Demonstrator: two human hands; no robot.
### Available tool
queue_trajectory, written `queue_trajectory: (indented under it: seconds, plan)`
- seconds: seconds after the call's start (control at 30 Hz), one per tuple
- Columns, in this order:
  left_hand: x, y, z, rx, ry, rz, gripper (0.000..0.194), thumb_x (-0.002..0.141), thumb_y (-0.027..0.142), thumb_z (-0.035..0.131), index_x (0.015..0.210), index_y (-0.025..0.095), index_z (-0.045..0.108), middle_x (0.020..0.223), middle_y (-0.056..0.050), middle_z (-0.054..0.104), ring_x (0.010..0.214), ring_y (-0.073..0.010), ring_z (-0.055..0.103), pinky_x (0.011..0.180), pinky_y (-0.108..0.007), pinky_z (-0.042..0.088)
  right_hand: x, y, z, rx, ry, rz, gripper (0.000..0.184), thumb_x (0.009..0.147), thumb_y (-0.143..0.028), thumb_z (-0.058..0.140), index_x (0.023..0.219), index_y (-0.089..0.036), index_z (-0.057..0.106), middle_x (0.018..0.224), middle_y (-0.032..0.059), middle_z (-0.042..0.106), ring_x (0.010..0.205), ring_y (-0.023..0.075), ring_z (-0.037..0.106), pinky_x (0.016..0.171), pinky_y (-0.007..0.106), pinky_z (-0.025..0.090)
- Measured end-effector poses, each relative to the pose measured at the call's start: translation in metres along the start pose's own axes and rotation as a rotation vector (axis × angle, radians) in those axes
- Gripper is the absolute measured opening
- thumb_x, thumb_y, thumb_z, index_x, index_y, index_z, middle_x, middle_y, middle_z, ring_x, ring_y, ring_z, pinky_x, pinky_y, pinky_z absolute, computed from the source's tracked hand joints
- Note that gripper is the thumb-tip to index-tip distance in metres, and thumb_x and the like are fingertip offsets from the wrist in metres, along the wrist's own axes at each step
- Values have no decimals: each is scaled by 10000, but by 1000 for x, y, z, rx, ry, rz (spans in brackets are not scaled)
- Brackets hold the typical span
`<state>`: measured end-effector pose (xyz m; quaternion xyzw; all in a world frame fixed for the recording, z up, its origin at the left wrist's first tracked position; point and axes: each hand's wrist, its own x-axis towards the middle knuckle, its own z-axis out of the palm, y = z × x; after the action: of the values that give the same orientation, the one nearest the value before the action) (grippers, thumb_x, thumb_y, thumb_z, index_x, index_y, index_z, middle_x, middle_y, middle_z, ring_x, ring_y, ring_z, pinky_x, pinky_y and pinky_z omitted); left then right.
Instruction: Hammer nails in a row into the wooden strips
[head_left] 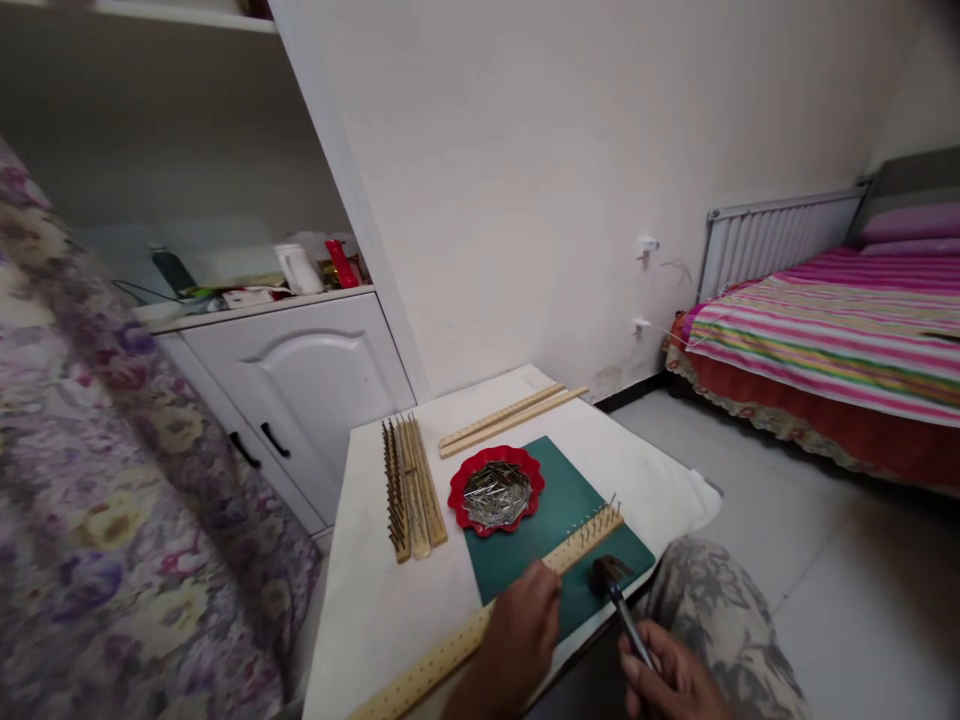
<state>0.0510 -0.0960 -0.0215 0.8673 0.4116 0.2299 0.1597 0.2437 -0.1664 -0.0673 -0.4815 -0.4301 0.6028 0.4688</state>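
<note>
Running from seven to two o'clock across the green mat (491, 568), the wooden strip (442, 660) sits under the left hand (521, 625); what its curled fingers pinch, I can't tell. The right hand (671, 672) grips a hammer (628, 622). Nailing seems underway; the next blow calls for a steadied nail.

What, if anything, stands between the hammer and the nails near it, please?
Nothing visible does. The right hand holds the hammer close beside the nails; the left hand is farther down the strip.
</note>
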Motion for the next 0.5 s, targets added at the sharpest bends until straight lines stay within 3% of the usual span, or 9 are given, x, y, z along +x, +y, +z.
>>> queue_trajectory:
  seconds: [0.1,0.2,0.27,0.4,0.5]
  plan:
    - [-20,18,30,-63,-104,76,194,808,69,393,881,225,480,874,-37,557,761,-144,546,642,-229,385,0,3,-2,22,74,-55,416,711,-585,634,808,-202,501,511,-58,551,403,67,373,399,178,231]
    - [-27,21,44,-96,-113,82,257,766,27,416,912,229,480,886,-23,555,746,-127,554,616,-215,368,0,9,-5,51,70,-36,435,700,-586,638,848,-206,486,514,-71,552,349,43,301,359,168,163]
    - [-27,21,44,-101,-126,81,255,764,23,418,902,226,485,886,-16,550,746,-120,553,613,-206,360,-2,11,-6,61,65,-19,448,700,-597,627,871,-213,472,517,-76,563,316,26,238,338,166,130]
    - [-25,29,33,-153,-167,53,214,774,47,421,875,214,508,883,-14,544,754,-118,543,625,-197,360,-8,3,-4,51,71,-12,426,716,-577,629,876,-218,463,515,-79,575,301,22,269,314,146,162]
    - [-23,39,31,-300,-101,-43,166,751,72,464,820,200,544,841,-16,562,751,-125,539,648,-208,369,-9,0,-5,81,44,-11,402,729,-553,635,869,-219,460,495,-87,572,274,13,287,290,128,172]
